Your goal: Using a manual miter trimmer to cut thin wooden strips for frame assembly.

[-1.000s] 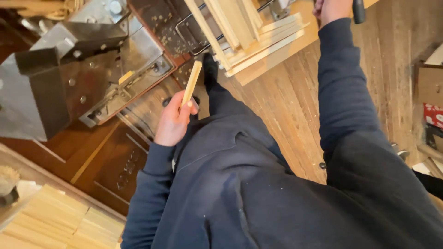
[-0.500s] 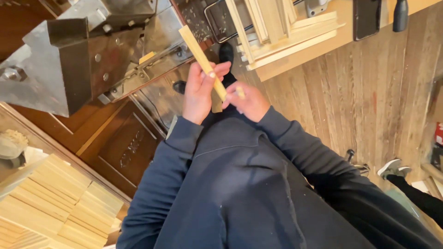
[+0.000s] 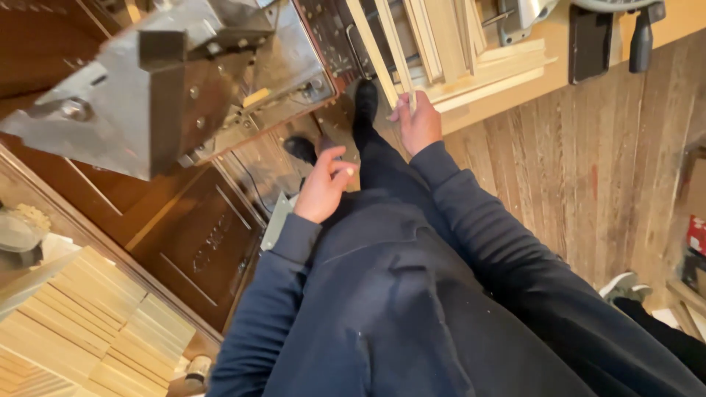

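Stacked slats [image 3: 70, 323]: a pile of pale wooden pieces is seen at the lower left, laid in neat rows well apart from both hands.
Metal machine [image 3: 158, 88]: a grey steel housing with bolts is seen at the upper left, above dark brown wooden cabinet panels [image 3: 198, 235].
Left hand [image 3: 325, 185]: it is held empty in front of the body, below the machine; the fingers are loosely curled, with the thumb and forefinger drawn near each other and nothing pinched between them.
Black shoe [image 3: 365, 103]: it is seen between the two hands, at the end of a dark trouser leg, on the floor by the machine's base.
Wooden strip [image 3: 397, 51]: a long, thin pale stick is held at its lower end and is seen slanting up and leftwards towards the top edge, across the stacked light frames.
Right hand [image 3: 419, 121]: it is closed around the strip's lower end, fingers wrapped and pressed on the wood.
Wooden frames [image 3: 471, 59]: pale frame pieces are stacked on a light bench at the upper centre-right.
Plank floor [image 3: 588, 184]: worn boards are seen at the right.
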